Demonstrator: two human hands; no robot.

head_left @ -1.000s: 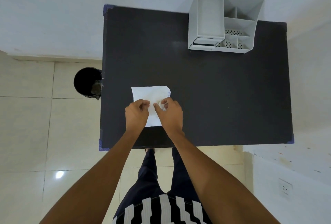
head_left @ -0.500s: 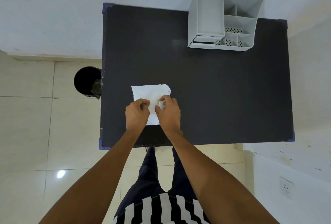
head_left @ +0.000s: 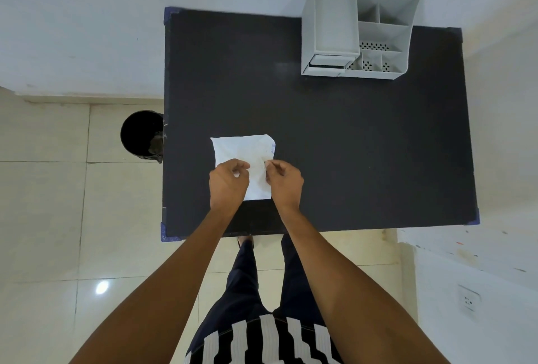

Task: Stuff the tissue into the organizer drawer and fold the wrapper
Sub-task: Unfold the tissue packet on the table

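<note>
Comparing with half a second before, your hands had drawn slightly apart on the wrapper [head_left: 243, 151], so a strip of white showed between them where the fingertips had nearly met. The wrapper itself had stayed in the same place on the dark surface [head_left: 364, 145], near the front edge and left of centre.

Your left hand [head_left: 228, 184] was curled narrow, thumb and fingertips pinched on the wrapper's left part. Your right hand [head_left: 283, 181] was likewise nearly closed, pinching the sheet's right side just below some faint blue marks near its right edge. Both hands covered the lower portion of the sheet; its far edge lay flat and bare.

You had the organizer [head_left: 359, 31] well apart from the hands, at the far right of the surface, its drawer [head_left: 327, 61] at the front left corner. A black bin [head_left: 141, 134] stood on the floor against the surface's left side.
</note>
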